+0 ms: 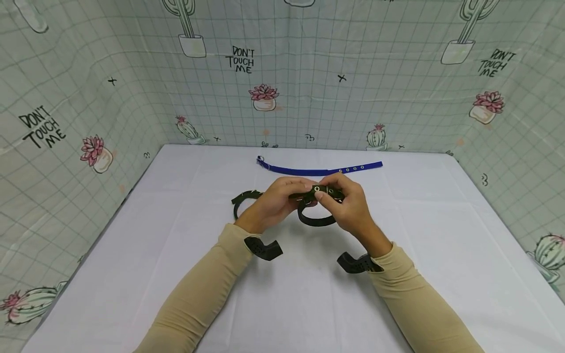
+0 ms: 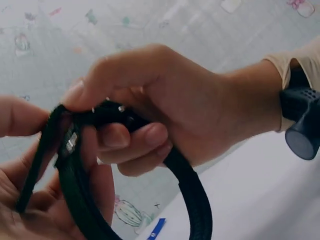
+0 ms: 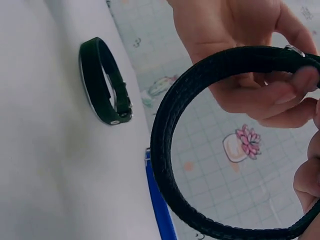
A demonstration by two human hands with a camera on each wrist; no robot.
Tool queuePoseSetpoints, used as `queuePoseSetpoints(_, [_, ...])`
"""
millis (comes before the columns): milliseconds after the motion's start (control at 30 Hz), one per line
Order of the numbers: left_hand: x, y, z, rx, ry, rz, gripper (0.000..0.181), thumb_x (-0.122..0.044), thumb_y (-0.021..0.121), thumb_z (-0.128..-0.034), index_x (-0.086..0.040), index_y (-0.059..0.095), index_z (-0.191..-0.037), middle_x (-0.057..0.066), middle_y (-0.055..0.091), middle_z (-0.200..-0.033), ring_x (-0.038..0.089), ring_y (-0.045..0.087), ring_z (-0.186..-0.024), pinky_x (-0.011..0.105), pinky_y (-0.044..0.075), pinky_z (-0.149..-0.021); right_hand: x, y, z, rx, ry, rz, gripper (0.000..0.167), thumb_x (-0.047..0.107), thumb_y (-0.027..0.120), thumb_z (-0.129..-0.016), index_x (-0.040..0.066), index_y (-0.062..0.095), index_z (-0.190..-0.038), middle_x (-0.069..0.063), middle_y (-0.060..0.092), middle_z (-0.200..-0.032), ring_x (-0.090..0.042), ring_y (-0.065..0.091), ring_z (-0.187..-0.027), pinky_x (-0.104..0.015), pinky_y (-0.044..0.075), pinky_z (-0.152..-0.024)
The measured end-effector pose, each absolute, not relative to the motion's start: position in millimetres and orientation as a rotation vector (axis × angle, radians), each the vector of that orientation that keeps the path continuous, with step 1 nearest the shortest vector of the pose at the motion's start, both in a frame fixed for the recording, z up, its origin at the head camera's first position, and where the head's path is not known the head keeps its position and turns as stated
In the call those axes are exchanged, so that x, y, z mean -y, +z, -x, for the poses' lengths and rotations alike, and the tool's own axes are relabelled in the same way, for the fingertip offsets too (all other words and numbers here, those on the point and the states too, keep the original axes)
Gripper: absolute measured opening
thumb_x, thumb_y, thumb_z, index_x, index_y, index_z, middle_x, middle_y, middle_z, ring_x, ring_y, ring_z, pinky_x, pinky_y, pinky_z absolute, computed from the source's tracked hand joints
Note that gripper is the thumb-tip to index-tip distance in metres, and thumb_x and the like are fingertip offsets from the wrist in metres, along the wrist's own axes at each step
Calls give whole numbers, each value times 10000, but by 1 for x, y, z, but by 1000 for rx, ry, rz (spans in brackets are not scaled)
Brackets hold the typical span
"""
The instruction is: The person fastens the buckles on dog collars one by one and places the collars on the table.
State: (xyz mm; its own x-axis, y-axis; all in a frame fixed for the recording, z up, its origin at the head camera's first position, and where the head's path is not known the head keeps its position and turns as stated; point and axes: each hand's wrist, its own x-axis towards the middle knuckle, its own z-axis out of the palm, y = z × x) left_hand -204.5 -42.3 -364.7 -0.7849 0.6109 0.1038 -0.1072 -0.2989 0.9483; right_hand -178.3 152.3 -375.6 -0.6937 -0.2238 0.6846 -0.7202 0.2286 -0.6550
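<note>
A dark green collar (image 1: 317,222) with metal eyelets is held above the table, bent into a loop that hangs below both hands. My left hand (image 1: 278,200) pinches it near the buckle, thumb on top. My right hand (image 1: 351,205) grips the eyelet end between thumb and fingers. In the left wrist view, the strap end (image 2: 37,160) stands apart from the loop beside the metal buckle (image 2: 72,142). From the right wrist, the collar's stitched inner side (image 3: 172,120) shows, while the right fingers (image 3: 309,175) are partly cut off by the frame edge.
A blue collar (image 1: 300,172) lies stretched out on the white table (image 1: 304,294) beyond the hands. Another dark green collar (image 3: 95,82), closed in a loop, rests left of them, partly hidden by the left hand in the head view. Patterned cloth (image 1: 309,113) hangs behind and at the sides.
</note>
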Motion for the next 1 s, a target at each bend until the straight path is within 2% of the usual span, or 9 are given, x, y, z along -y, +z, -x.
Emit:
queuePoseSetpoints(167, [47,-361,205,-1764,2051,-739,253,-152,565,-1005,41,726,-1041,103,669,-1172,226,606,-1123,355,497,-954,-159,-375,183,2061,1394,-939,182,-45,752,-814,10,701,-979,-103,716,-888,-128,619,-732,-203,498,-643])
queuePoseSetpoints(300, [49,-363,206,-1850,2081,-936,351,-206,500,-1032,89,686,-1063,113,640,-1169,247,585,-1133,393,475,-990,-162,-369,182,2073,1454,-948,202,-36,741,-857,23,714,-1049,-80,711,-955,-131,648,-786,-215,533,-685])
queuePoseSetpoints(433, [48,-367,206,-1799,2102,-1127,616,-416,398,-1068,150,630,-1140,98,614,-1165,247,552,-1136,424,440,-1018,-164,-364,180,2045,1627,-919,185,-38,679,-917,-6,692,-1099,-77,658,-864,-138,567,-667,-214,486,-585])
queuePoseSetpoints(533, [47,-368,205,-1810,2073,-1230,847,-631,317,-1030,143,596,-1232,90,611,-1225,244,530,-1186,434,418,-1019,-163,-361,180,1977,1844,-888,146,-43,624,-948,-65,650,-1090,-97,608,-786,-156,474,-584,-236,410,-513])
queuePoseSetpoints(600, [46,-368,205,-1824,2054,-1272,921,-695,261,-1006,121,578,-1291,113,603,-1286,268,525,-1205,452,428,-981,-161,-359,180,1925,1997,-837,117,-30,599,-964,-65,635,-1069,-103,598,-759,-159,454,-564,-241,385,-493])
queuePoseSetpoints(700, [42,-365,202,-1868,2040,-1238,794,-576,247,-1048,87,560,-1353,156,606,-1313,316,550,-1195,466,474,-925,-158,-360,181,1893,2152,-717,86,13,588,-983,16,641,-1051,-81,610,-748,-139,454,-543,-227,378,-482])
queuePoseSetpoints(800, [37,-362,198,-1955,2036,-1073,537,-366,388,-1057,40,602,-1335,157,662,-1196,297,618,-1089,437,533,-842,-155,-364,182,1917,2194,-612,76,63,598,-996,82,637,-1057,-56,629,-756,-123,462,-536,-218,377,-481])
queuePoseSetpoints(900, [33,-360,193,-2046,2033,-888,353,-212,545,-1027,-16,638,-1305,116,704,-1099,229,666,-968,380,556,-788,-153,-368,183,1959,2167,-565,99,119,597,-1012,54,616,-1084,-77,629,-775,-130,464,-544,-231,383,-489])
queuePoseSetpoints(1000, [29,-361,192,-2095,2059,-792,297,-148,620,-1005,-28,661,-1274,106,694,-1068,214,666,-864,340,559,-754,-152,-370,183,2005,2115,-537,182,166,596,-1020,7,621,-1106,-95,608,-773,-145,492,-572,-243,409,-500])
